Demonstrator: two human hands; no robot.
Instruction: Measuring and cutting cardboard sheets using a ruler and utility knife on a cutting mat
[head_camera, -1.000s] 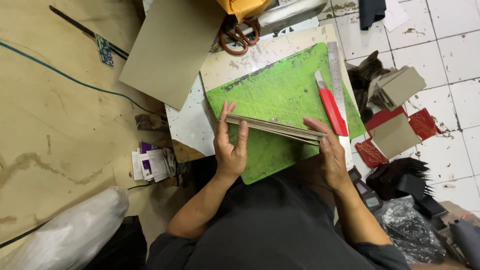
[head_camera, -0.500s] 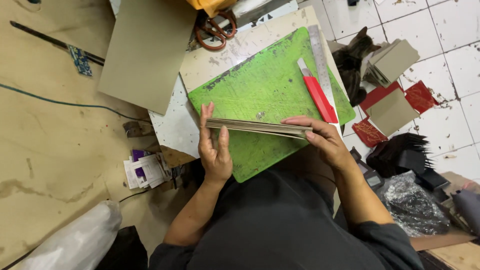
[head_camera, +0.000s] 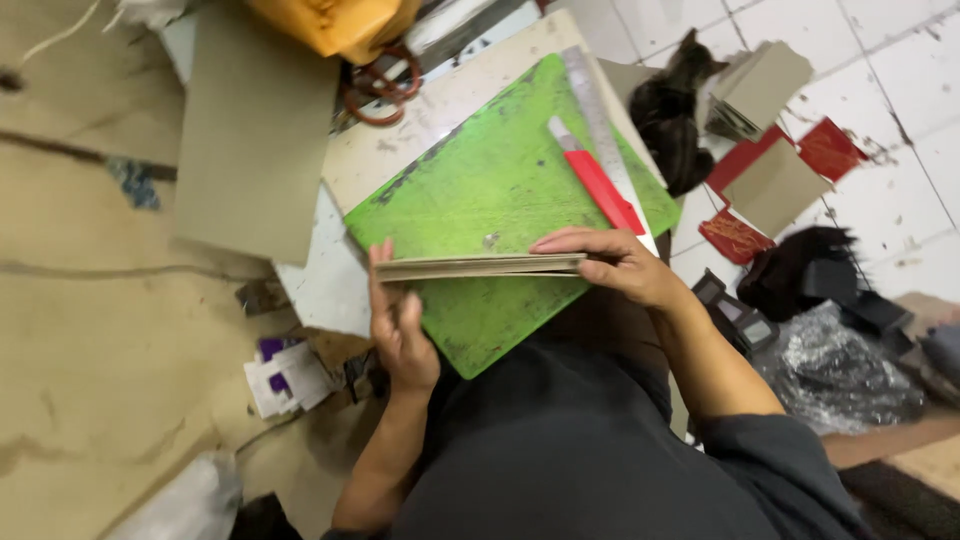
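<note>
A thin stack of brown cardboard sheets (head_camera: 480, 266) stands on edge over a worn green cutting mat (head_camera: 490, 190). My left hand (head_camera: 400, 325) grips the stack's left end, fingers pointing up. My right hand (head_camera: 610, 262) holds the right end, fingers laid over the top edge. A red utility knife (head_camera: 598, 182) lies on the mat's right side, beside a metal ruler (head_camera: 592, 105).
A big grey cardboard sheet (head_camera: 258, 130) lies at the left on a brown floor. Scissors (head_camera: 375, 90) and an orange object (head_camera: 335, 22) sit behind the mat. On the white tiles at the right are cardboard pieces (head_camera: 775, 190), red covers (head_camera: 825, 150) and dark bags (head_camera: 840, 370).
The view shifted, so mat and stack sit more to the right in frame. Both hands keep hold of the cardboard stack, now held more level.
</note>
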